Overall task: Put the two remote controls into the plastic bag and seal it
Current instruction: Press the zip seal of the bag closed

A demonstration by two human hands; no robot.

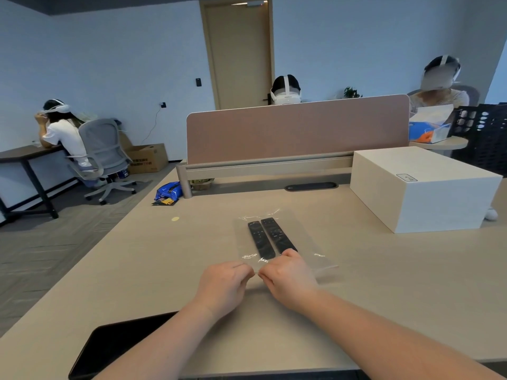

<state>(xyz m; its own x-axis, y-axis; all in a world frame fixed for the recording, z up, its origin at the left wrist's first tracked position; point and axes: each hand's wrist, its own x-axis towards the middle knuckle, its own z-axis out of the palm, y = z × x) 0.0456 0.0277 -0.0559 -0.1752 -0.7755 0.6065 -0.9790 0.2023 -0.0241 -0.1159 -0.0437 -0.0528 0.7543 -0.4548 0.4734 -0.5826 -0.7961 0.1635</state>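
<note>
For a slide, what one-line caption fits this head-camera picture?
Both hands, left hand and right hand, pinch the near edge of a clear plastic bag holding two remote controls on the desk.

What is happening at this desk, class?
A person is bagging two black remote controls, which lie side by side inside a clear plastic bag flat on the desk. The left hand and right hand both pinch the bag's near edge, apparently pressing it closed.

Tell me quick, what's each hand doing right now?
Left hand: closed, pinching the near edge of the plastic bag.
Right hand: closed, pinching the same edge right beside it.
</note>
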